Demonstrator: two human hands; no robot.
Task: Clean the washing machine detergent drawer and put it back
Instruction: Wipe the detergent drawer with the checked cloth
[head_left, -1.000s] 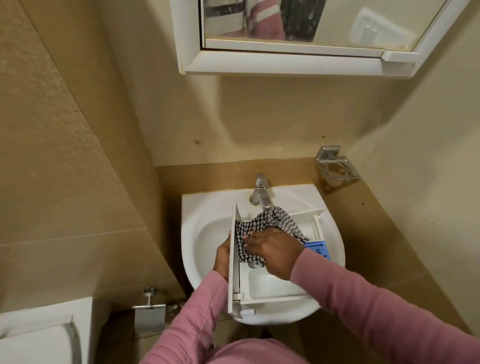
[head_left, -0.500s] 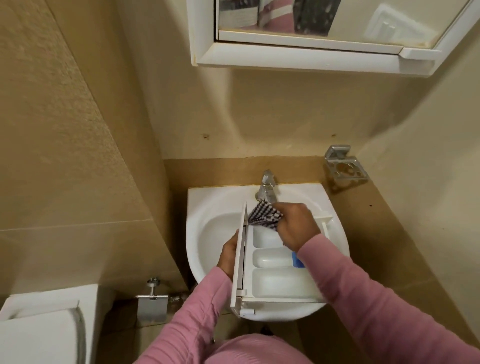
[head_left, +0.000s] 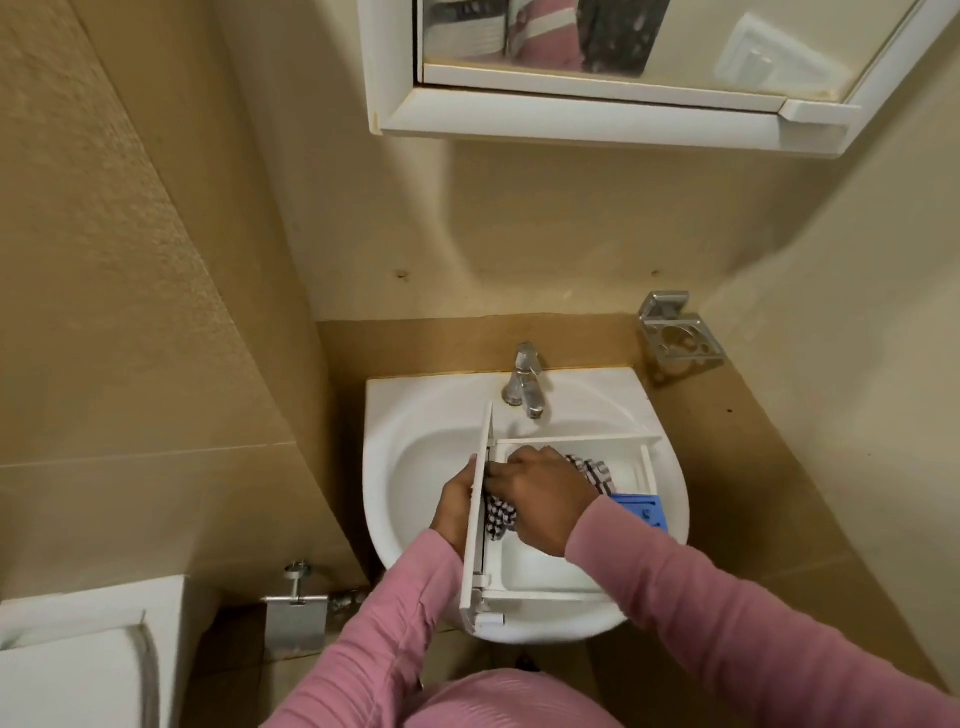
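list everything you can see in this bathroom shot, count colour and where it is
detergent drawer: 1, white, lying across the sink
checked cloth: 1, black and white, inside the drawer under the right hand
blue insert: 1, blue, right side of the drawer
sink: 1, white, centre against the wall
tap: 1, chrome, back of the sink
mirror cabinet: 1, white frame, on the wall above
tumbler holder: 1, chrome, wall right of the sink
paper holder: 1, metal, low on the left wall
toilet cistern: 1, white, bottom left
left hand: holds the drawer's front panel
right hand: presses the cloth into the drawer
sleeves: 2, pink
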